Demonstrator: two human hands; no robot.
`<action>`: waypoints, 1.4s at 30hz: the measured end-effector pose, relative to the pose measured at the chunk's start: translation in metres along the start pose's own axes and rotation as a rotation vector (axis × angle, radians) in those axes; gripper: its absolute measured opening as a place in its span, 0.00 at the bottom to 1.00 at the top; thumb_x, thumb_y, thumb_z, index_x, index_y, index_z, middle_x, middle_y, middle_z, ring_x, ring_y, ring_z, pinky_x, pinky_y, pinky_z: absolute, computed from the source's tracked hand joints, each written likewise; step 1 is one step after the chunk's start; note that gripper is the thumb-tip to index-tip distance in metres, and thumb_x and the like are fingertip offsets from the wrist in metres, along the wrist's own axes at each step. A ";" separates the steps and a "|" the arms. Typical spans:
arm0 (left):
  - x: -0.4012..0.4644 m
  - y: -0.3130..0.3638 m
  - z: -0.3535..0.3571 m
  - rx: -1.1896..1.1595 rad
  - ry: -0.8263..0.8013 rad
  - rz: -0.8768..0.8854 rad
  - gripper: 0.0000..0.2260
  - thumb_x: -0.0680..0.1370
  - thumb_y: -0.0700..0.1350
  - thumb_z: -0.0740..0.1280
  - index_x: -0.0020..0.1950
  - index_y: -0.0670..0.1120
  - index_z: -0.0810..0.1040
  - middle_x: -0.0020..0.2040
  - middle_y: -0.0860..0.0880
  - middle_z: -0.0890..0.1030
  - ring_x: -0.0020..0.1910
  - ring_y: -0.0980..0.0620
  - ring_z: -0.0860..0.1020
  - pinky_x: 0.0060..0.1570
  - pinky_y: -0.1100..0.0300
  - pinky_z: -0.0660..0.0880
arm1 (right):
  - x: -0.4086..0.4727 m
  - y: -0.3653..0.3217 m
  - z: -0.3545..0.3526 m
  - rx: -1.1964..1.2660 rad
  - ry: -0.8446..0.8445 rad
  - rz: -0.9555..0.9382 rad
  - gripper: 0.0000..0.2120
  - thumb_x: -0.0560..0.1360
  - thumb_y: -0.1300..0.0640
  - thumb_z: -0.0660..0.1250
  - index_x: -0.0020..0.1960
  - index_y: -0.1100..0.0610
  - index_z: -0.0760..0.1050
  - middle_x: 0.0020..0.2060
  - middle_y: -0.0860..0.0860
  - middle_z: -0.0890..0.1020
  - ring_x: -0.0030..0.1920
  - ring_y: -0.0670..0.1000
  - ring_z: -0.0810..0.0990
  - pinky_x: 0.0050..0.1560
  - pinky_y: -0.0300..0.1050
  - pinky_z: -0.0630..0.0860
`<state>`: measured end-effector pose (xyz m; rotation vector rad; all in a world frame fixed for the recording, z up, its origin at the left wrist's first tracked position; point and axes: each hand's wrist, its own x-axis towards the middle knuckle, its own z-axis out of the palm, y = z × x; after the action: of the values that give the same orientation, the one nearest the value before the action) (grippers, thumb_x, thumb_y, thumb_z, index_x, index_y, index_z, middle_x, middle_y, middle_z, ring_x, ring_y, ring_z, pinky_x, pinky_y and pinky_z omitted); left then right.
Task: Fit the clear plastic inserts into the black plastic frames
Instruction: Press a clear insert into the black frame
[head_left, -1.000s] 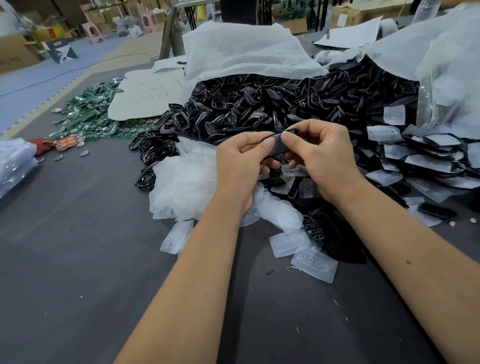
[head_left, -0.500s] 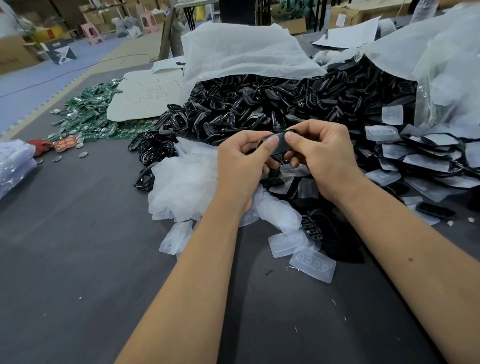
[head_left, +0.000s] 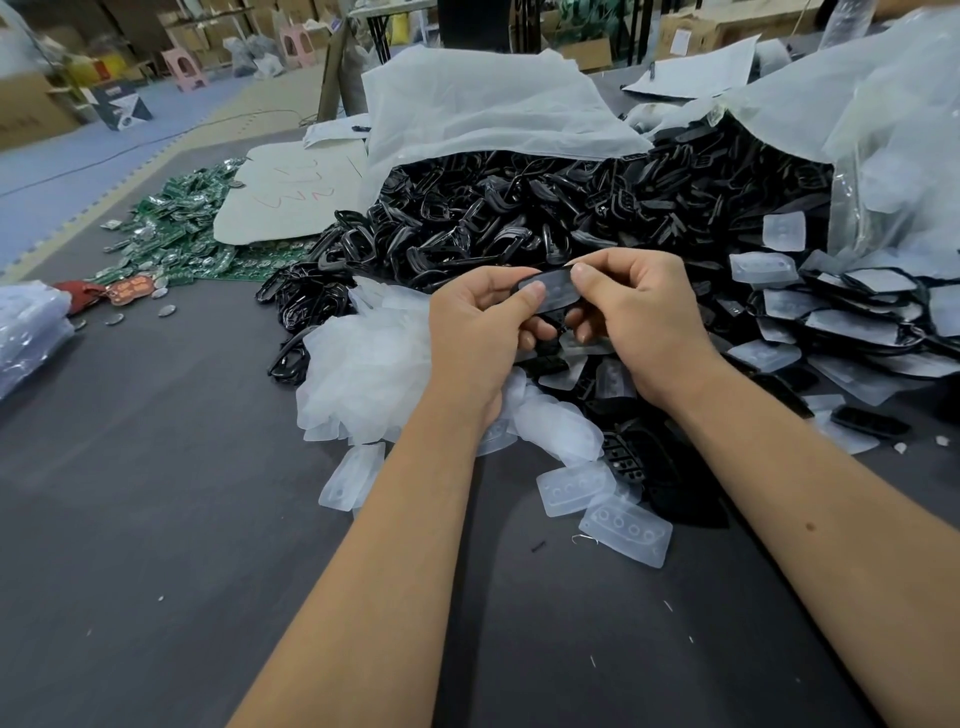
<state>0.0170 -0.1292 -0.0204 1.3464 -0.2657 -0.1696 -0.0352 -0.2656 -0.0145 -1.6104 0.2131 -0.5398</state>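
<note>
both hands meet at centre: left hand and right hand pinch one black frame with a clear insert in it, unchanged from before. black frames heap at 12 o'clock, loose clear inserts at 5, green boards at 10. red scrawl on the card is unreadable.

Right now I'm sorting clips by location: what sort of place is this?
Probably a factory or warehouse assembly bench: a bulk bag of black frames, loose green circuit boards, stacked cartons behind.
</note>
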 end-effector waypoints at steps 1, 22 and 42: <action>0.000 0.000 0.000 -0.011 0.010 -0.015 0.04 0.79 0.32 0.71 0.50 0.39 0.83 0.36 0.46 0.83 0.28 0.53 0.79 0.27 0.64 0.72 | 0.001 0.000 0.001 0.027 0.002 0.005 0.10 0.84 0.64 0.62 0.52 0.64 0.82 0.37 0.57 0.82 0.32 0.50 0.80 0.31 0.43 0.78; -0.002 0.016 0.000 -0.240 -0.010 -0.149 0.09 0.84 0.45 0.67 0.53 0.39 0.81 0.46 0.43 0.85 0.33 0.53 0.81 0.33 0.65 0.78 | 0.003 0.004 -0.007 -0.210 -0.007 -0.215 0.02 0.76 0.60 0.77 0.48 0.55 0.87 0.45 0.51 0.83 0.46 0.48 0.81 0.47 0.44 0.76; -0.002 0.010 0.002 -0.120 -0.017 -0.064 0.06 0.84 0.38 0.66 0.51 0.39 0.82 0.42 0.43 0.82 0.37 0.52 0.79 0.40 0.61 0.81 | 0.006 0.005 -0.015 0.301 -0.260 0.125 0.08 0.76 0.66 0.73 0.46 0.55 0.87 0.41 0.55 0.88 0.39 0.50 0.85 0.43 0.41 0.82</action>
<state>0.0141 -0.1280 -0.0104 1.2358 -0.2231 -0.2474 -0.0360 -0.2818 -0.0172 -1.3464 0.0346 -0.2481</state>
